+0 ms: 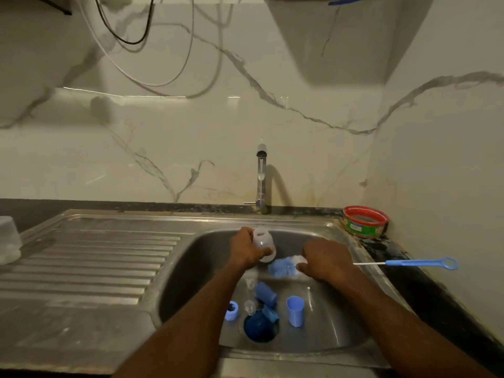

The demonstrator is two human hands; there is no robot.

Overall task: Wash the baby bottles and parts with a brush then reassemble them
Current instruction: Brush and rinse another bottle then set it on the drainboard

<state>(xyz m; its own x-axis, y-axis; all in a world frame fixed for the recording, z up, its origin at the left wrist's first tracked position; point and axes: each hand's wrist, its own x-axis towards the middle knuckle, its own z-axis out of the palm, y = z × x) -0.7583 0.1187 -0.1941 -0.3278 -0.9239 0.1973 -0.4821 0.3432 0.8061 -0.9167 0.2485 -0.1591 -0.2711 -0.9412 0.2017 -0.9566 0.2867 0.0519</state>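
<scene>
Over the sink [313, 342], the left hand [246, 248] grips a clear bottle [263, 242] under the tap [261, 178] while the right hand [326, 259] clasps the brush [283, 266].

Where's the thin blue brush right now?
In the head view, the thin brush lies on the dark counter right of the sink, below the red tub.

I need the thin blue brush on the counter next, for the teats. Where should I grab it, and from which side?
Grip the thin brush by its blue plastic handle near the ring end, coming from above with the right hand. It lies flat on the dark counter, with the wire end pointing toward the sink, so the handle is the thickest, most accessible part.
</scene>
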